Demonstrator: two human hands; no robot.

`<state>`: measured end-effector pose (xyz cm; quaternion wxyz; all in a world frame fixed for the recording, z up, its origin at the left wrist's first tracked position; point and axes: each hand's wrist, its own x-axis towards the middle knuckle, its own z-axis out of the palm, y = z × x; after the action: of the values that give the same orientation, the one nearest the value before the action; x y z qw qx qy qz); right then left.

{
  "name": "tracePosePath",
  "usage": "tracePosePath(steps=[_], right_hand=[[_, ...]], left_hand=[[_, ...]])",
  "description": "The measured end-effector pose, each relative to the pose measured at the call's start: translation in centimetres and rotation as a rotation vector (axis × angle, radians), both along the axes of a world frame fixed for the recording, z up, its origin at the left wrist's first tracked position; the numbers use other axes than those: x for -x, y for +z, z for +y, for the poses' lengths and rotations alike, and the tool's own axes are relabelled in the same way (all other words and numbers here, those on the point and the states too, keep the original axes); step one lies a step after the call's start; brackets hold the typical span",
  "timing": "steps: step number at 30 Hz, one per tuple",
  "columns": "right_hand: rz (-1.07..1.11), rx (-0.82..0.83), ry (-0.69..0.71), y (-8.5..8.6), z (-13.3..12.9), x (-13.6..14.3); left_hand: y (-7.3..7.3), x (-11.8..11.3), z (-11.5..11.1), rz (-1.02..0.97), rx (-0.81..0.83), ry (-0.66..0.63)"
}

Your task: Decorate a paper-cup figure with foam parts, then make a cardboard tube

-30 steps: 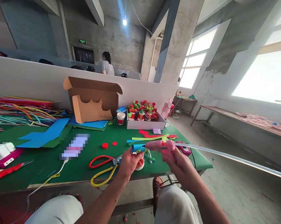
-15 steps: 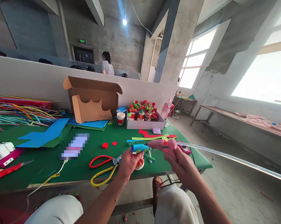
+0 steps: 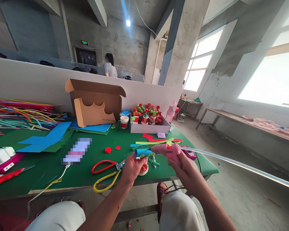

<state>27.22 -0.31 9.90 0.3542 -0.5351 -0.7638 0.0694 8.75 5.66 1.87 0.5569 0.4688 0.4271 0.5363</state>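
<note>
My left hand (image 3: 131, 170) is closed round a blue paper tube (image 3: 141, 153) with yellow-green rings on it. Below the tube, partly hidden by my fingers, is a white-rimmed piece with red on it (image 3: 144, 170), and a green paper coil (image 3: 154, 162) sticks out to the right. My right hand (image 3: 186, 170) grips a pink hot glue gun (image 3: 167, 149), its nozzle pointing left at the tube's right end. Whether the nozzle touches the tube I cannot tell. A long clear glue stick (image 3: 231, 163) trails from the gun's back.
Scissors (image 3: 106, 184) with red and yellow handles lie left of my left hand. Behind are red discs (image 3: 118, 148), paper strips (image 3: 154, 142), a paper cup (image 3: 124, 122) and a white box (image 3: 149, 129) of finished-looking crafts. A phone (image 3: 77, 150) and pipe cleaners (image 3: 24, 115) are left.
The glue gun has shifted very slightly left, with its nozzle closer over the tube's right end. My left hand and the blue tube stay nearly where they were.
</note>
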Motion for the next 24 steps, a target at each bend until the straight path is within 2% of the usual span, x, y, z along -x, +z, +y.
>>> tracePosePath(steps=[5, 10, 16, 24], right_hand=[[0.011, 0.010, -0.001, 0.18, -0.27, 0.21], [0.016, 0.012, 0.063, 0.42, -0.19, 0.47], [0.020, -0.030, -0.036, -0.13, -0.11, 0.07], [0.050, 0.017, 0.017, 0.20, -0.13, 0.45]], left_hand=[[-0.21, -0.07, 0.09, 0.002, -0.015, 0.003], [-0.17, -0.09, 0.02, -0.004, 0.001, 0.007], [0.20, 0.00, -0.15, 0.015, -0.023, 0.013], [0.12, -0.07, -0.12, 0.010, -0.009, 0.015]])
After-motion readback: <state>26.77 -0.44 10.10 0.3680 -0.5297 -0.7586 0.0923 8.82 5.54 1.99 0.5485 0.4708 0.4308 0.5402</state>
